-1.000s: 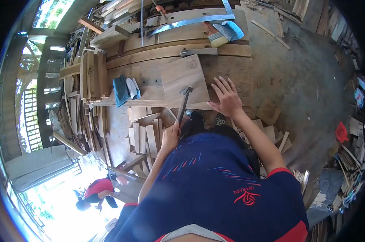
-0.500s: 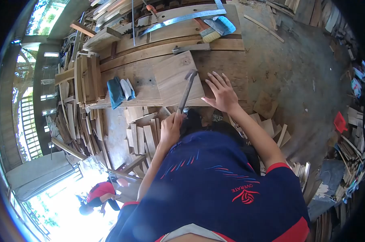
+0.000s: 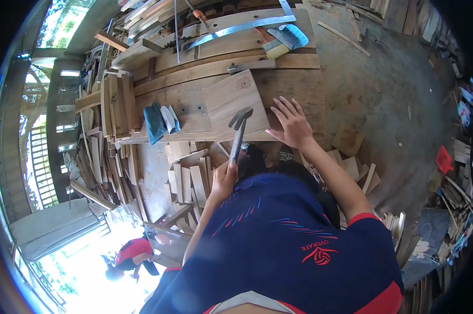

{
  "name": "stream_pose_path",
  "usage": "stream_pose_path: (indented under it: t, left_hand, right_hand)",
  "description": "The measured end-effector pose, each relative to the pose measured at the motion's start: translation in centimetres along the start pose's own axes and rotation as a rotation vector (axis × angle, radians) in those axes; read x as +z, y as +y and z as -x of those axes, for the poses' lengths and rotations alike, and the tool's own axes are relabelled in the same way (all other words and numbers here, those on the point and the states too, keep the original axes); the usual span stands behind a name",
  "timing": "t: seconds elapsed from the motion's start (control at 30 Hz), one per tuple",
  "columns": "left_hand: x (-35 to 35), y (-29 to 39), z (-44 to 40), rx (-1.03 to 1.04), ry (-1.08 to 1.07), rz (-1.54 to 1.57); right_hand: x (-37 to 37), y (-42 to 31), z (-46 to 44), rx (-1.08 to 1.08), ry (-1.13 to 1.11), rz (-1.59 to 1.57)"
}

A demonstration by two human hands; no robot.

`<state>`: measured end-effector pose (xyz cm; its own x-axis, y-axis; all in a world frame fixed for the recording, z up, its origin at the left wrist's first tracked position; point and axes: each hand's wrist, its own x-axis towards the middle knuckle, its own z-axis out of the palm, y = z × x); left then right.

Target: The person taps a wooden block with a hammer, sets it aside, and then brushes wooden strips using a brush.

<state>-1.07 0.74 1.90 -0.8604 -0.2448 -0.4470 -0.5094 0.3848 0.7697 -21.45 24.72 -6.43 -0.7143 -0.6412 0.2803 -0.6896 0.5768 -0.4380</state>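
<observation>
My left hand is closed round the handle of a hammer. The hammer's head is toward the bench, in front of the lower part of a square wooden board; whether it touches the board I cannot tell. The board lies tilted on the wooden workbench. My right hand is at the bench's near edge, right of the board, fingers spread and holding nothing. Its thumb is close to the board's lower right corner.
A blue cloth-like item lies left of the board. Behind are a wood piece, a brush and a metal square. Wood offcuts sit below the bench. A person bends over at the lower left.
The hammer's head moved up over the board, then came back down toward me, its angle changed. My right hand stays spread beside the board. The whole view has shifted slightly.
</observation>
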Motion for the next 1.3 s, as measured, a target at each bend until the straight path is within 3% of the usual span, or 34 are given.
stream_pose_path:
  t: [0.13,0.33,0.5,0.63,0.87,0.97,1.07,1.3]
  left_hand:
    - [0.1,-2.4,-0.2,0.045,0.125,-0.287]
    - [-1.6,-1.4,2.1,0.032,0.087,-0.04]
    - [0.0,-5.7,-0.3,-0.085,0.227,-0.293]
    - [-0.3,-2.2,0.5,-0.077,0.285,-0.124]
    - [0.2,-3.0,-0.3,-0.212,0.167,0.004]
    - [1.0,-5.4,-1.0,-0.124,0.155,0.03]
    - [0.8,-5.2,-1.1,0.157,0.235,-0.164]
    - [-2.5,2.9,-1.6,0.03,0.182,-0.085]
  right_hand:
    - [-0.1,-0.1,0.1,-0.005,-0.011,-0.003]
    - [-0.3,-0.3,-0.2,-0.003,0.03,-0.015]
    - [-1.0,-0.6,-0.4,-0.008,0.032,-0.035]
    - [-1.0,-0.6,-0.5,-0.017,0.033,-0.015]
    - [-0.8,-0.7,-0.6,0.008,0.003,-0.049]
    - [-1.1,-1.2,-0.9,0.01,0.037,-0.109]
    - [-1.2,-3.2,-1.1,0.077,0.12,-0.26]
    - [-1.6,-8.7,-4.7,-0.099,0.073,-0.5]
